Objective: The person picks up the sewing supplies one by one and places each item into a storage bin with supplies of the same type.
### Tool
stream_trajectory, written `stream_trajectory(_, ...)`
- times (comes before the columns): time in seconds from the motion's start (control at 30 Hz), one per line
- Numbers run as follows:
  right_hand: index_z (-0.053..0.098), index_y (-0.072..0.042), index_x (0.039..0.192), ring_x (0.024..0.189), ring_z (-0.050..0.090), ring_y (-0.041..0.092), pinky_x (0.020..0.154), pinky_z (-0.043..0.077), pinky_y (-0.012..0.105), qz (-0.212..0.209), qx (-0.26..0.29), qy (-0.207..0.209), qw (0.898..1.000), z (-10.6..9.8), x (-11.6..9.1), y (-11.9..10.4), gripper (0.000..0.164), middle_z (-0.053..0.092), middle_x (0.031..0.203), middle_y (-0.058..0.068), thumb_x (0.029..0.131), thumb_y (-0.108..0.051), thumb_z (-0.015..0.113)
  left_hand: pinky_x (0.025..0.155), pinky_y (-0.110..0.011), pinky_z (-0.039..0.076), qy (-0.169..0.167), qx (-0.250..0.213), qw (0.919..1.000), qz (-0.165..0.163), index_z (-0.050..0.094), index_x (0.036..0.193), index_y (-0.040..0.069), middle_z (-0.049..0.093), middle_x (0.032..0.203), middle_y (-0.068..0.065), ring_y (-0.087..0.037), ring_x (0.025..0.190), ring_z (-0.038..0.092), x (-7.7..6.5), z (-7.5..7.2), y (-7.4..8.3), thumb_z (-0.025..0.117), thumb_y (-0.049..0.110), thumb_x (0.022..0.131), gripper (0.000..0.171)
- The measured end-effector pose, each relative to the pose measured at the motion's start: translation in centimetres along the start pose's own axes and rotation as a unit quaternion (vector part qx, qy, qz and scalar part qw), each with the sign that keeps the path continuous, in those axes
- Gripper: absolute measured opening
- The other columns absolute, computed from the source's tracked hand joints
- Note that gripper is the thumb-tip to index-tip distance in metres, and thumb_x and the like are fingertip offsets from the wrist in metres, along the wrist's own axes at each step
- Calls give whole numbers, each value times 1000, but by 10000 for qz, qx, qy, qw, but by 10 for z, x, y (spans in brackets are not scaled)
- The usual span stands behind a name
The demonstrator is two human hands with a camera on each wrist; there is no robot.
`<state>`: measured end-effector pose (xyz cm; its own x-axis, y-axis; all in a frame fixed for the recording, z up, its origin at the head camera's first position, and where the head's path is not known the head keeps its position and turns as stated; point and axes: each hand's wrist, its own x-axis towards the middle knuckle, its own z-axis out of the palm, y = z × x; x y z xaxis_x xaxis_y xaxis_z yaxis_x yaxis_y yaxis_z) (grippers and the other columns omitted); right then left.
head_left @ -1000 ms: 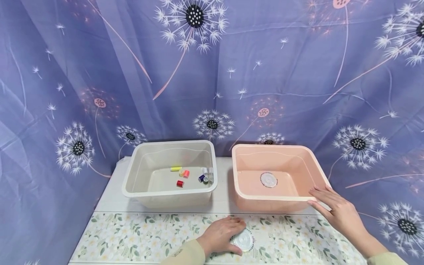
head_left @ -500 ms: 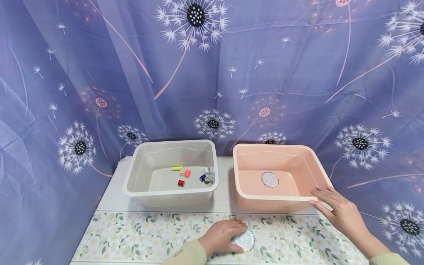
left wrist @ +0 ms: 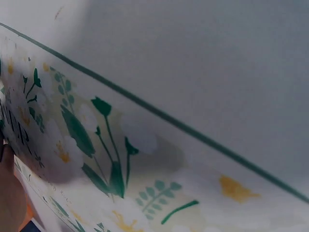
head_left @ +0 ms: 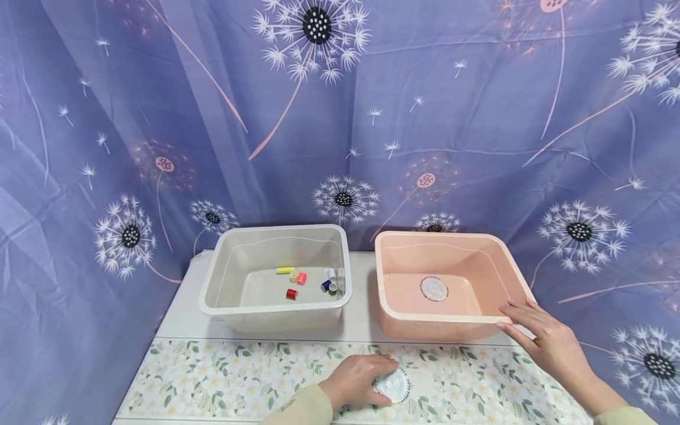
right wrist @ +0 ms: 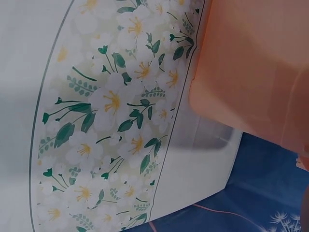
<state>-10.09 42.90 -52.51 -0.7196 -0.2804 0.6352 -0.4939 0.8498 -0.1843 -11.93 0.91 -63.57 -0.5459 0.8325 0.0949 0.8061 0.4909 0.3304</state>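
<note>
In the head view my left hand (head_left: pixel 361 381) is low over the flowered strip, thumb and fingers spanning the left side of a round white pin wheel (head_left: pixel 394 386) with small coloured pin heads round its rim. Part of the wheel is hidden under the fingers. At the lower left of the left wrist view, a bit of that hand (left wrist: pixel 12 191) shows by a row of dark pins. My right hand (head_left: pixel 547 336) holds the front right corner of the pink basin (head_left: pixel 441 319), thumb outside and fingers over the rim. Another pin wheel (head_left: pixel 434 288) lies flat inside this basin.
A grey basin (head_left: pixel 276 309) stands left of the pink one, with several thread spools in it, among them a red spool (head_left: pixel 291 294) and a yellow spool (head_left: pixel 285 270). A purple dandelion-print curtain (head_left: pixel 340 118) hangs behind the white table (head_left: pixel 180 319).
</note>
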Motion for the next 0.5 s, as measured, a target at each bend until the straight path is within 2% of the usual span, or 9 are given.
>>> stream_trajectory(0.27,82,-15,121,147,42,-6,116,23,0,42,-44,-71,10000,0,0,1,64,66,137,-9,99,-69,56,109,-24,55,38,26,10000,-6,63,151,22,63,151,10,-4,137,59,1,-1,0,84,57,89,74)
stream_trajectory(0.5,82,-17,122,147,42,-5,115,23,-2,56,-56,-54,10000,-1,1,-1,65,64,138,-13,100,-71,53,109,-25,55,-42,-222,9993,-310,66,147,22,66,148,7,-6,134,62,5,-3,4,90,51,84,73)
